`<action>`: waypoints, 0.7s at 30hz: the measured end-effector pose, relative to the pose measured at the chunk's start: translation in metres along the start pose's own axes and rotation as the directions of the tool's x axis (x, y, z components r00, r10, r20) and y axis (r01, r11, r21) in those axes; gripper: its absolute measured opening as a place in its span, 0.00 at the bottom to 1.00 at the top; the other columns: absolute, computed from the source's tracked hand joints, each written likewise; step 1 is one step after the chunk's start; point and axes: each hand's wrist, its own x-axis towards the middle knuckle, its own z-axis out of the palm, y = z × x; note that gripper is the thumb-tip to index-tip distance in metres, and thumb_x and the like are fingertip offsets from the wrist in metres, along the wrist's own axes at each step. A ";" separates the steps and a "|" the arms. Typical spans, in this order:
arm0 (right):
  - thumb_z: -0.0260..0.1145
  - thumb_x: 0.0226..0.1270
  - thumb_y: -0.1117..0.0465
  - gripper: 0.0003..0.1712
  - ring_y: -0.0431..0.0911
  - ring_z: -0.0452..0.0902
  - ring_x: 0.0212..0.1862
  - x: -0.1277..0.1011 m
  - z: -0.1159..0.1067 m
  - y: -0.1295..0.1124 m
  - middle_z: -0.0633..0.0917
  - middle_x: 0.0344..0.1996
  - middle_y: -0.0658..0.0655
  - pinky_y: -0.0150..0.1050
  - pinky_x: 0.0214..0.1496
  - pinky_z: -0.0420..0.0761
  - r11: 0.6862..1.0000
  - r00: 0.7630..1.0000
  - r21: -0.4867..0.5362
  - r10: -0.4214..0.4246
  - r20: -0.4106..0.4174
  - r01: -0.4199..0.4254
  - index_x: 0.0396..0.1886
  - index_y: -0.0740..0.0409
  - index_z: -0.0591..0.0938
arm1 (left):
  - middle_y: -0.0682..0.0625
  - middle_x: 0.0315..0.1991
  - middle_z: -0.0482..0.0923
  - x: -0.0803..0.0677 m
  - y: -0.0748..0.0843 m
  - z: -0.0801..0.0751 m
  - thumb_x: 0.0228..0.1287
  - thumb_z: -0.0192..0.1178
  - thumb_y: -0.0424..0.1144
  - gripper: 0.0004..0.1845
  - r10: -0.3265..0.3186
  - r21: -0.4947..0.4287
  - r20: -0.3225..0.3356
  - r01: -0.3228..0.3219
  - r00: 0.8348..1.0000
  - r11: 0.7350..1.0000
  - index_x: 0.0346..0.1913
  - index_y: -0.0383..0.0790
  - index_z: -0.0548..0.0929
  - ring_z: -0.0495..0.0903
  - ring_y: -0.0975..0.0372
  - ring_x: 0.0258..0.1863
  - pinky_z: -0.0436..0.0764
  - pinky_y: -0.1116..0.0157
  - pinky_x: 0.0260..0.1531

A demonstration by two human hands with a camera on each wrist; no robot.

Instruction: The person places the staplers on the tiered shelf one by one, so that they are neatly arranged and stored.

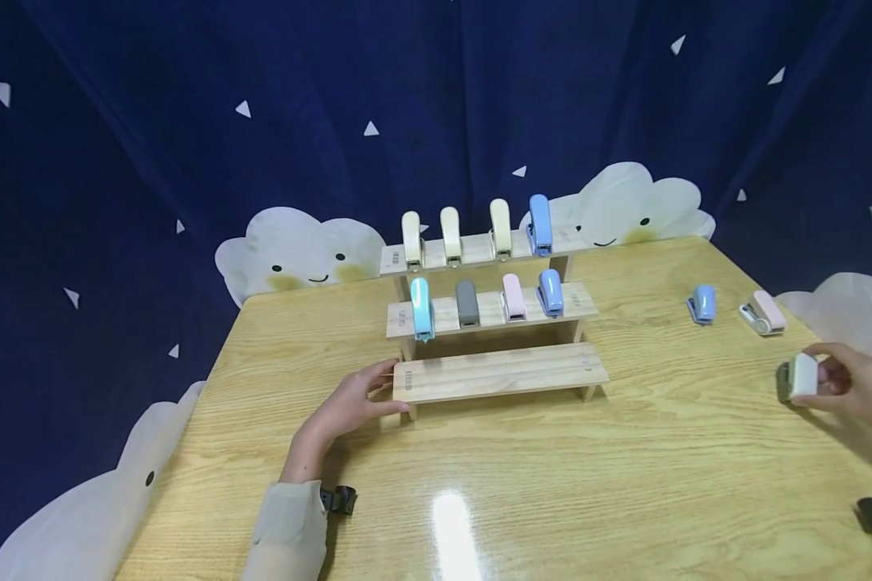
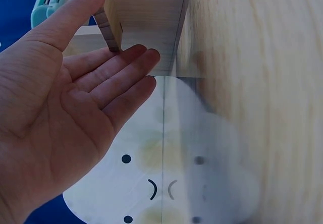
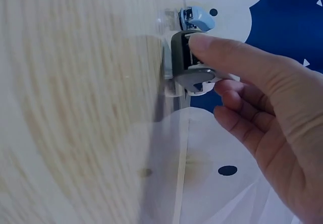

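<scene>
My left hand (image 1: 352, 401) holds the left end of the lowest step of a wooden rack (image 1: 501, 373), thumb at the front and fingers behind. In the left wrist view, the hand (image 2: 75, 108) has the board's end (image 2: 108, 24) between thumb and fingertips. At the far right, my right hand (image 1: 853, 383) pinches a white and dark grey stapler (image 1: 799, 379). The right wrist view shows the thumb on this stapler (image 3: 192, 62), close to the tabletop; whether it touches is unclear. Beyond it lie a pink stapler (image 1: 765, 312) and a blue stapler (image 1: 702, 304).
On the rack's top step stand cream staplers (image 1: 450, 234) and a blue one (image 1: 541, 224). The middle step bears a turquoise (image 1: 421, 308), a grey (image 1: 467, 303), a pink (image 1: 512, 297) and a blue stapler (image 1: 551, 292). A dark blue curtain (image 1: 436, 97) hangs behind the table (image 1: 552, 484).
</scene>
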 end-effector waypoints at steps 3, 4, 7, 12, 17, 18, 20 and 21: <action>0.86 0.32 0.56 0.39 0.22 0.59 0.25 0.002 0.000 -0.006 0.65 0.22 0.30 0.21 0.20 0.60 1.000 1.000 0.012 -0.005 -0.015 0.005 0.45 0.56 0.73 | 0.40 0.73 0.64 0.000 0.000 0.000 0.59 0.69 0.49 0.47 -0.001 0.005 0.001 0.001 1.000 1.000 0.76 0.41 0.57 0.67 0.45 0.71 0.68 0.47 0.71; 0.86 0.32 0.57 0.39 0.22 0.59 0.24 0.004 -0.001 -0.009 0.66 0.22 0.31 0.21 0.19 0.60 1.000 1.000 0.023 -0.011 -0.021 0.012 0.44 0.60 0.73 | 0.40 0.73 0.65 0.000 0.000 0.000 0.59 0.69 0.49 0.47 -0.001 0.005 -0.001 0.001 1.000 1.000 0.76 0.41 0.57 0.67 0.45 0.71 0.68 0.47 0.71; 0.86 0.32 0.60 0.37 0.23 0.60 0.24 0.008 -0.002 -0.016 0.66 0.21 0.32 0.22 0.19 0.60 0.998 1.000 0.062 -0.016 -0.022 0.017 0.44 0.48 0.73 | 0.40 0.72 0.65 -0.001 0.000 0.000 0.59 0.69 0.49 0.47 0.004 0.007 -0.003 -0.004 1.000 1.000 0.76 0.41 0.58 0.67 0.44 0.70 0.69 0.46 0.70; 0.86 0.30 0.61 0.40 0.23 0.61 0.24 0.017 -0.005 -0.036 0.68 0.21 0.36 0.21 0.21 0.60 1.000 1.000 -0.020 -0.017 0.010 0.017 0.46 0.61 0.75 | 0.39 0.72 0.66 -0.001 -0.001 0.000 0.59 0.69 0.49 0.47 0.003 -0.002 0.000 -0.003 1.000 1.000 0.76 0.40 0.57 0.67 0.44 0.71 0.68 0.46 0.70; 0.86 0.30 0.59 0.40 0.22 0.63 0.26 0.028 -0.004 -0.059 0.71 0.22 0.41 0.18 0.24 0.61 0.997 0.999 -0.062 -0.042 0.016 0.043 0.47 0.66 0.77 | 0.40 0.72 0.65 0.000 -0.001 0.000 0.59 0.69 0.49 0.47 0.008 -0.002 0.004 -0.008 1.000 1.000 0.76 0.41 0.57 0.66 0.45 0.71 0.67 0.47 0.71; 0.86 0.30 0.59 0.40 0.22 0.63 0.27 0.031 -0.004 -0.065 0.71 0.22 0.41 0.18 0.24 0.61 0.997 0.999 -0.069 -0.038 0.016 0.040 0.47 0.65 0.78 | 0.40 0.72 0.65 0.000 -0.001 -0.001 0.59 0.69 0.49 0.47 0.010 -0.004 0.004 -0.010 1.000 1.000 0.76 0.41 0.57 0.67 0.45 0.71 0.67 0.47 0.71; 0.86 0.31 0.58 0.40 0.22 0.64 0.27 0.035 -0.003 -0.076 0.72 0.23 0.41 0.18 0.25 0.61 0.998 0.999 -0.057 -0.040 0.022 0.041 0.47 0.65 0.78 | 0.40 0.72 0.65 0.000 0.000 -0.001 0.59 0.70 0.49 0.47 0.014 -0.004 0.004 -0.014 1.000 1.000 0.76 0.41 0.57 0.67 0.45 0.71 0.67 0.47 0.71; 0.86 0.31 0.58 0.40 0.22 0.64 0.28 0.037 -0.003 -0.081 0.72 0.23 0.41 0.18 0.26 0.62 0.997 0.999 -0.055 -0.045 0.026 0.046 0.48 0.65 0.78 | 0.40 0.72 0.65 -0.001 0.000 -0.001 0.59 0.70 0.49 0.47 0.016 -0.004 0.003 -0.016 1.000 1.000 0.76 0.41 0.57 0.67 0.45 0.71 0.67 0.47 0.71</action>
